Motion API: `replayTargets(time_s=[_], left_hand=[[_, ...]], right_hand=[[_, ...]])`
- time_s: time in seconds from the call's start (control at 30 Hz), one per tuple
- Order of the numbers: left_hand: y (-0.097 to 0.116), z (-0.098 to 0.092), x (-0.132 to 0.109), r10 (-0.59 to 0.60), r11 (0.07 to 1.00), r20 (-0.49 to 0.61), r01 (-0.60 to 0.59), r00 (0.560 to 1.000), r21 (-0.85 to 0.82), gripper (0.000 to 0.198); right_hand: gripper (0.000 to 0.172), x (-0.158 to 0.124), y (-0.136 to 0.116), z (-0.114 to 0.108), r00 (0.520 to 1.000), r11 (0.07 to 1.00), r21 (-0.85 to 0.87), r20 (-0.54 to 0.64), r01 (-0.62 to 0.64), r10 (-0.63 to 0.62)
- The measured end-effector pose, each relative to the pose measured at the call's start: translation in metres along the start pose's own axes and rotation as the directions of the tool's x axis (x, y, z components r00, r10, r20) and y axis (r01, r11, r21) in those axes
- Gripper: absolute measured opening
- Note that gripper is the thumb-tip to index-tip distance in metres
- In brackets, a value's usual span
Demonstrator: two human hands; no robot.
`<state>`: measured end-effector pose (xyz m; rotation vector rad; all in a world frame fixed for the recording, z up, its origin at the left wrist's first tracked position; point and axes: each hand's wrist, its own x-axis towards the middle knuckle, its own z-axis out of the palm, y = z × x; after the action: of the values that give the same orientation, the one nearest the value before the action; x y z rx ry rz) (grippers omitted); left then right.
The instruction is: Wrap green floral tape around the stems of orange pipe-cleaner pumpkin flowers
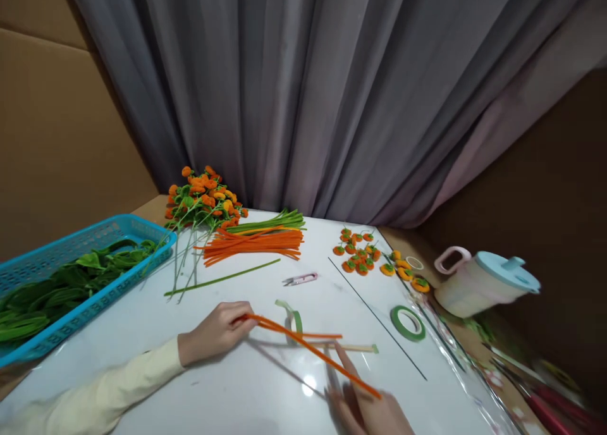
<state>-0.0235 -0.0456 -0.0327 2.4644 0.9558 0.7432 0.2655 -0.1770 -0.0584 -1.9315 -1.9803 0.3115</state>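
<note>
My left hand (218,330) is closed in a pinch on the ends of orange pipe cleaners (310,348), which look like two strands or one folded over. Their free lengths reach right across the white table, the longer one lying across my right hand (367,406). That hand is a little blurred, its fingers stretched out and apart, gripping nothing. Beneath the strands are a small roll of green tape (296,322) and a thin wooden stick (365,348). Beyond my hands lie pink-handled thread snips (307,277) and a single green pipe cleaner (222,278).
Farther back are bundles of orange pipe cleaners (253,245) and green pipe cleaners (284,220), plus orange pipe-cleaner flowers (203,191). A blue basket (95,308) of green leaves stands left. Rightward are flower heads (360,258), dark wire (377,318), green tape (397,324) and a lidded pitcher (467,289).
</note>
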Motion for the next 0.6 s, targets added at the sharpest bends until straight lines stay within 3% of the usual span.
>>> replayTargets(time_s=[0.07,0.13,0.2,0.3,0.37,0.47,0.6], left_hand=[[-0.002,0.013,-0.011,0.058,0.998,0.060,-0.060,0.996,0.026,0.037],[-0.001,0.019,-0.015,0.107,0.993,0.118,-0.112,0.987,0.034,0.036],[0.004,0.023,-0.014,0.132,0.989,0.160,-0.142,0.978,0.052,0.034],[0.015,0.029,-0.008,0.093,0.990,0.158,-0.108,0.983,0.094,0.032],[0.020,0.035,-0.005,0.052,0.990,0.129,-0.068,0.990,0.120,0.035],[0.028,0.041,-0.003,0.066,0.983,0.118,-0.084,0.991,0.160,0.036],[0.033,0.042,-0.004,0.161,0.954,0.150,-0.193,0.976,0.230,0.029]], right_hand=[[0.050,0.018,-0.015,-0.007,0.981,0.993,-0.048,0.168,0.109,-0.100],[0.056,0.027,-0.028,-0.015,0.967,0.993,-0.069,0.245,0.094,-0.074],[0.070,0.027,-0.038,-0.021,0.946,0.993,0.040,0.304,0.108,-0.115],[0.099,0.016,-0.043,-0.021,0.929,0.951,0.275,0.295,0.140,-0.222],[0.109,0.008,-0.043,-0.016,0.918,0.905,0.382,0.262,0.186,-0.299],[0.101,-0.002,-0.041,-0.008,0.918,0.846,0.471,0.165,0.249,-0.361],[0.059,-0.007,-0.043,-0.003,0.931,0.786,0.555,0.054,0.272,-0.360]])
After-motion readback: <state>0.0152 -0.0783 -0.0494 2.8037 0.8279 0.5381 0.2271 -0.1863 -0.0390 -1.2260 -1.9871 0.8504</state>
